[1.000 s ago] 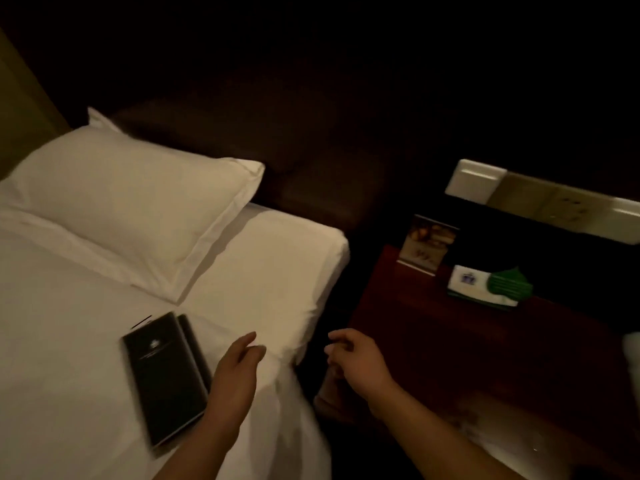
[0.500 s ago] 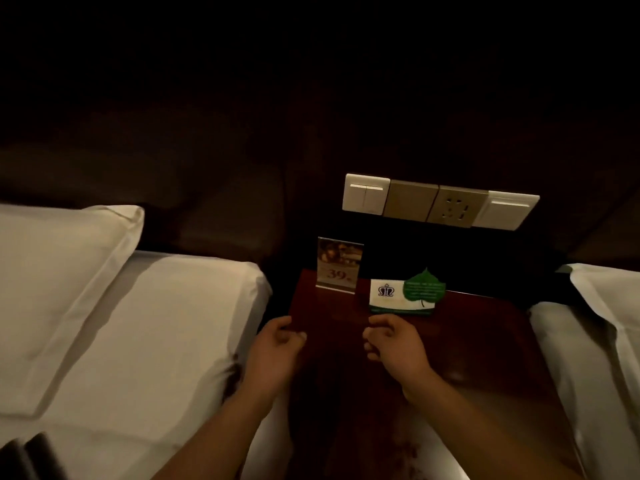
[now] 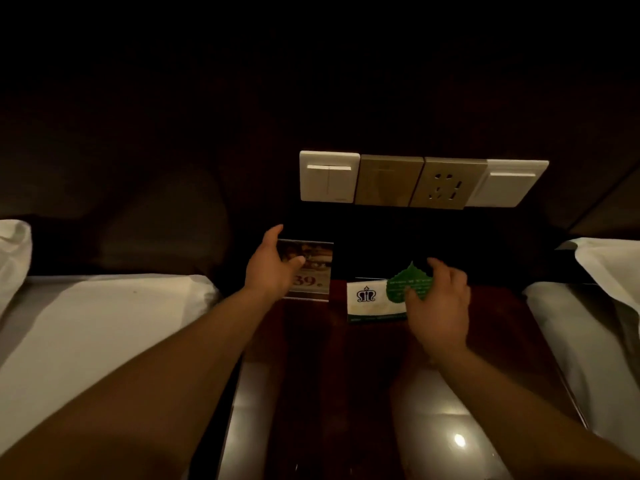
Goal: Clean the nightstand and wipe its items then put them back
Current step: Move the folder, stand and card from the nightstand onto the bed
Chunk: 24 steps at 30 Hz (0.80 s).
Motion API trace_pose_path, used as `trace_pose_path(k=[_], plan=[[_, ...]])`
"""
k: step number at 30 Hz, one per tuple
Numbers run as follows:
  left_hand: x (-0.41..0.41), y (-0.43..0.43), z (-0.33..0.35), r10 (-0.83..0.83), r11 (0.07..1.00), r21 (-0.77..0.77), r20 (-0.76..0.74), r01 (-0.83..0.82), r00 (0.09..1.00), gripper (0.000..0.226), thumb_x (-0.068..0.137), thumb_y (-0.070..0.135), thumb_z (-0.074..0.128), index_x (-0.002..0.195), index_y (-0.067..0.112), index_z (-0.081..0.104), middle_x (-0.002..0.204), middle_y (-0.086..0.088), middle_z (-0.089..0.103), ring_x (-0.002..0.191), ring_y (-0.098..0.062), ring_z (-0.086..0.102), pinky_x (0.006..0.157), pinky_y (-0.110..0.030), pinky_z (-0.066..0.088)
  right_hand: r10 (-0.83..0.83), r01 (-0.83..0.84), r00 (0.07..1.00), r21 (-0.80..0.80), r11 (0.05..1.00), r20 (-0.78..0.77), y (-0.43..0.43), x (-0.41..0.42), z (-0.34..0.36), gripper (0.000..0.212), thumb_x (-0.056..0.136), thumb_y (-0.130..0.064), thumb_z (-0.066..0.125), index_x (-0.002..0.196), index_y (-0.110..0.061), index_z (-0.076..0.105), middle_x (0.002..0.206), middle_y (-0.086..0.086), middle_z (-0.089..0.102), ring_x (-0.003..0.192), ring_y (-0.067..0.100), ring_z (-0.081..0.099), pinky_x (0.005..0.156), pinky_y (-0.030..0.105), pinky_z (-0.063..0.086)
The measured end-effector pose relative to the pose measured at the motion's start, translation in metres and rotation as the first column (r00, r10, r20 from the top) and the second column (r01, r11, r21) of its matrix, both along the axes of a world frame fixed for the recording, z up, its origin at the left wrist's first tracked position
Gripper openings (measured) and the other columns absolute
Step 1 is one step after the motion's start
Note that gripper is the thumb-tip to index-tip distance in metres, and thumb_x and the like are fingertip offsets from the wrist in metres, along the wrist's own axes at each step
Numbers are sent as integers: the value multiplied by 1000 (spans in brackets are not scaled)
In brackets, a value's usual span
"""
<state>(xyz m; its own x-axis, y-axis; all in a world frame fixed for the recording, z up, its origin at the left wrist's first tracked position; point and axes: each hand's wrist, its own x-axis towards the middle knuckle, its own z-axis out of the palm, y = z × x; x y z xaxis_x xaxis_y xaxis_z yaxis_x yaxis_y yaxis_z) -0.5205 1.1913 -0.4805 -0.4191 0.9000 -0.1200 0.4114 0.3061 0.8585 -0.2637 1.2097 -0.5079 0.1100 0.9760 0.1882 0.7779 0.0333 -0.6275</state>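
Two at a time, taking hold of the small things at the back of the shiny dark red wooden nightstand (image 3: 311,368). Gripping the clear plastic sign stand with a food picture and a big "39" (image 3: 313,271) in the left hand (image 3: 268,270), thumb lying across the front and fingers reaching round the left edge. Pinching the green leaf-shaped paper card (image 3: 410,282) in the right hand (image 3: 438,306), thumb on the front and fingers curling over the top and behind. Not gripping the white paper card with a dark crown mark (image 3: 367,299), touching the leaf on its left. Not able to tell if joined to it.

Working close under the row of white and gold wall switches (image 3: 415,181), with a white-sheeted bed (image 3: 104,323) on each side.

Risking a few slips, probably:
- **White card:** Lifting only the leaf and maybe tipping or dragging the white card, if not joined.
- **Leaf card:** Squeezing the thin paper too hard and maybe creasing it.
- **Sign stand:** Holding the slick plastic stand by one edge and maybe letting it twist, slide out and bang the glossy top.
- **Dim light:** Reaching in very dim light and maybe bumping knuckles on the switches.
- **Both at once:** Doing two pick-ups together, so watching neither one closely.
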Motion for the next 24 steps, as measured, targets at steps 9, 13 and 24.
trace_pose_path(k=[9, 13, 24], plan=[[-7, 5, -9, 33, 995, 92, 27, -35, 999, 10, 92, 15, 67, 99, 22, 64, 104, -7, 69, 99, -27, 67, 88, -54, 56, 83, -135, 986, -391, 910, -146, 44, 32, -32, 80, 84, -12, 64, 151, -22, 23, 139, 16, 51, 120, 39, 53, 95, 54, 49], [-9, 5, -8, 33, 995, 94, 108, -43, 994, 18, 94, 12, 63, 87, 29, 63, 98, -8, 71, 97, -28, 68, 87, -54, 57, 77, -114, 989, -329, 937, -124, 45, 35, -40, 72, 88, -11, 66, 149, -15, 30, 140, 16, 50, 118, 36, 55, 89, 41, 51], [-7, -4, -4, 97, 987, 93, 283, -128, 954, 21, 96, 6, 59, 86, 24, 64, 90, -2, 71, 91, -20, 69, 76, -35, 55, 38, -69, 994, -299, 952, -107, 39, 42, -53, 35, 88, -13, 68, 121, -11, 59, 101, 10, 67, 77, 23, 59, 65, 34, 48]])
